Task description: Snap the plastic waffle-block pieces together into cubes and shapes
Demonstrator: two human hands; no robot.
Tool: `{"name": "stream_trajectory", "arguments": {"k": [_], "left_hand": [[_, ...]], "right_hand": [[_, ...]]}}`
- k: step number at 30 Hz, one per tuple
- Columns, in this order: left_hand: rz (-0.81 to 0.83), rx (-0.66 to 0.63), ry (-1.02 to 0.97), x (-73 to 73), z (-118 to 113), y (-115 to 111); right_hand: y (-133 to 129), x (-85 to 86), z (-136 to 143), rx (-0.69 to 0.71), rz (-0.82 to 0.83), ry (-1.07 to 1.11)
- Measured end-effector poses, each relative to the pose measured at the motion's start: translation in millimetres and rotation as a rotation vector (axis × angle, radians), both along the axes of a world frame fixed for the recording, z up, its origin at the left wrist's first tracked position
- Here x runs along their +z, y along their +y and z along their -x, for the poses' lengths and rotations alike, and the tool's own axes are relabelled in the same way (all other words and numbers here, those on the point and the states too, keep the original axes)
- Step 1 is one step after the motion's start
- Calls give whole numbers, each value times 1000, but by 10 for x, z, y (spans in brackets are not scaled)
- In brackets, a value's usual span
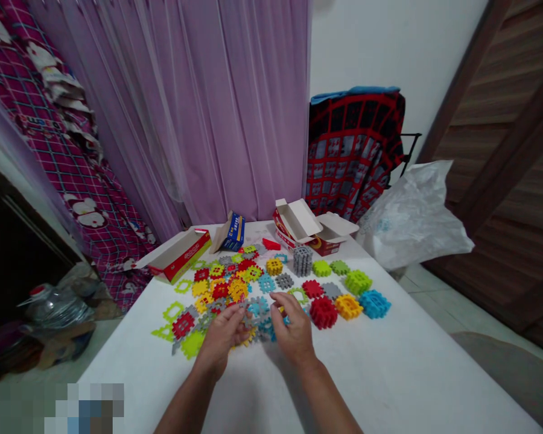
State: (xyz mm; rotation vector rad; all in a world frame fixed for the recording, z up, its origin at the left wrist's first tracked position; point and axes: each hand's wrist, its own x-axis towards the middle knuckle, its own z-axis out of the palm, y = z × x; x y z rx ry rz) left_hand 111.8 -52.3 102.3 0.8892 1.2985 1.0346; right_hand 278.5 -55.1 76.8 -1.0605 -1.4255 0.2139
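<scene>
Left hand (pixel 226 333): curled, contents unclear | right hand (pixel 295 330): fingers parted | loose notched plastic tiles (pixel 201 289): centre | tile stacks (pixel 323 313): right of centre, apparently grouped by colour

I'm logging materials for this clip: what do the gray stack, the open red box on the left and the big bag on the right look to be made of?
Gray stack: likely molded plastic, fairly matte, from its uniform color and regular teeth.
Left red box: printed cardboard, judging by folded flaps.
Bag: thin, crinkled plastic film, apparently translucent, with slight sheen.
</scene>
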Motion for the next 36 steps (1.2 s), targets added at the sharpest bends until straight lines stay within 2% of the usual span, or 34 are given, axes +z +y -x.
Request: {"name": "stream_trajectory", "arguments": {"k": [4, 7, 12, 15, 18, 22, 24, 27, 32, 36], "left_hand": [[-61, -148, 120, -5, 17, 27], [-116, -210, 128, 17, 6, 62], [-116, -143, 70, -2, -45, 59], [-98, -93, 51, -25, -72, 39], [-100, -61, 61, 0, -56, 49], [-127, -123, 138, 80, 8, 89], [-136, -175, 169, 113, 25, 90], [-148, -240, 185, 136, 13, 58], [-127, -264, 188, 118, -51, 10], [-125, -285, 207, 70, -64, 36]], "right_hand": [[-9, 68, -62, 217, 274, 121], [-5, 60, -38, 293, 389, 237], [35, 23, 74, 256, 505, 546], [38, 22, 78, 259, 541, 555], [8, 51, -16, 217, 494, 341], [-62, 172, -201, 138, 275, -201], [-82, 267, -261, 167, 214, -464], [-72, 433, -295, 242, 268, -751], [-32, 625, -285, 313, 371, -927], [27, 598, -402, 323, 388, -897]]}}
